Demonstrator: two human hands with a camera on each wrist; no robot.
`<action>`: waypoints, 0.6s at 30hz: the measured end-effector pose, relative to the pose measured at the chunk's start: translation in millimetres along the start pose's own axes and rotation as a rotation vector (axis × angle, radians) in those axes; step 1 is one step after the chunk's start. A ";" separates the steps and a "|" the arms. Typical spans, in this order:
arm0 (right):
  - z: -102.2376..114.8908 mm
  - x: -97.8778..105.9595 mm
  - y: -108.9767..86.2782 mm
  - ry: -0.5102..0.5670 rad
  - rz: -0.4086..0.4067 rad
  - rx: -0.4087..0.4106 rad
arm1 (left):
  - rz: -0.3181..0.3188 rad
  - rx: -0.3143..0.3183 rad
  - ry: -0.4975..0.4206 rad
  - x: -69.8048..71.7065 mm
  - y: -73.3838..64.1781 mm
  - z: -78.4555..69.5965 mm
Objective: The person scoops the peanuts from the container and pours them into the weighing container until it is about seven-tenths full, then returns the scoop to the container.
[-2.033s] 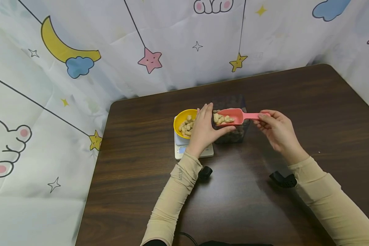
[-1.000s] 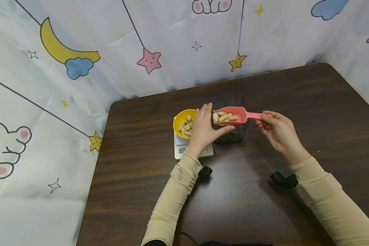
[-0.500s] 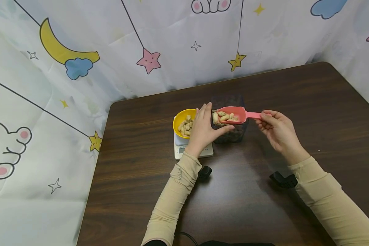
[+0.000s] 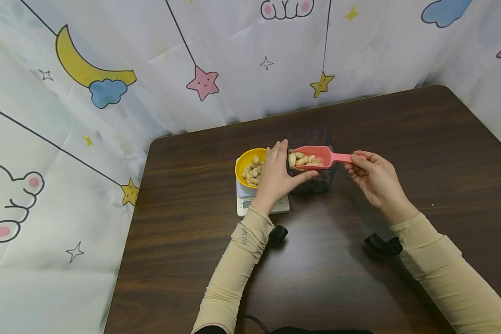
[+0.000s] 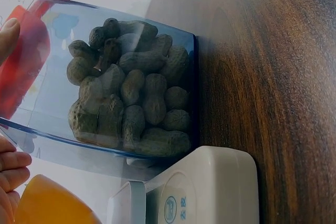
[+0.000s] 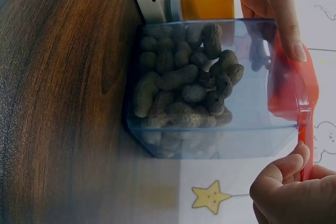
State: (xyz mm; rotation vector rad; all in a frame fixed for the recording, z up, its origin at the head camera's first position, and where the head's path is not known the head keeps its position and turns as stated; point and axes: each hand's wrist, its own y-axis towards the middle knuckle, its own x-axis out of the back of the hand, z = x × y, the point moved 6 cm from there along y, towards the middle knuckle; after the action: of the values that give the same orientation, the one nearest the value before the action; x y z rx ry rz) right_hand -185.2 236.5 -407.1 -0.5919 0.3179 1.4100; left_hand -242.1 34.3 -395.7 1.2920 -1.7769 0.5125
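My right hand point(image 4: 373, 183) pinches the handle of a pink plastic scoop point(image 4: 324, 157). Several unshelled peanuts point(image 4: 302, 160) lie in the scoop, which is level over the mouth of a clear bluish container point(image 6: 247, 98). More peanuts point(image 5: 142, 87) fill the lower part of that container. My left hand point(image 4: 275, 174) rests against the container's left side with straight fingers, its thumb stretched along the near wall at the rim. Just left of that hand, a yellow bowl point(image 4: 240, 170) with peanuts stands on a white kitchen scale point(image 4: 280, 207), partly hidden by the hand.
A brown wood-grain table point(image 4: 183, 222) bears everything. Behind it hangs a white curtain point(image 4: 234, 28) printed with stars, clouds and a moon. Black wrist-camera mounts point(image 4: 278, 235) stick out beside both sleeves. A dark cable point(image 4: 256, 322) lies at the near edge.
The scoop has shifted slightly right, then a little back left, its peanuts settling deeper in it. The scale's display has gone from lit blue to grey. My left hand has stayed in place.
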 end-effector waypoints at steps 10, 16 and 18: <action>-1.3 1.0 0.3 0.040 0.009 -0.017 | -0.006 -0.005 -0.001 -0.5 0.2 0.6; -1.3 0.9 0.3 0.046 0.008 -0.026 | -0.005 -0.005 -0.008 -0.4 -0.1 1.3; -0.8 0.7 1.0 0.032 0.007 -0.020 | -0.007 -0.007 -0.008 0.0 -0.2 1.5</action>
State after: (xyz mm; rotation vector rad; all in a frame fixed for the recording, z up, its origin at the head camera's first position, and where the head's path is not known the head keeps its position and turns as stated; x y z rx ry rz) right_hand -186.0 236.7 -408.4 -0.6311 0.3321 1.4129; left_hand -242.5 33.2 -396.5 1.2966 -1.7787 0.4971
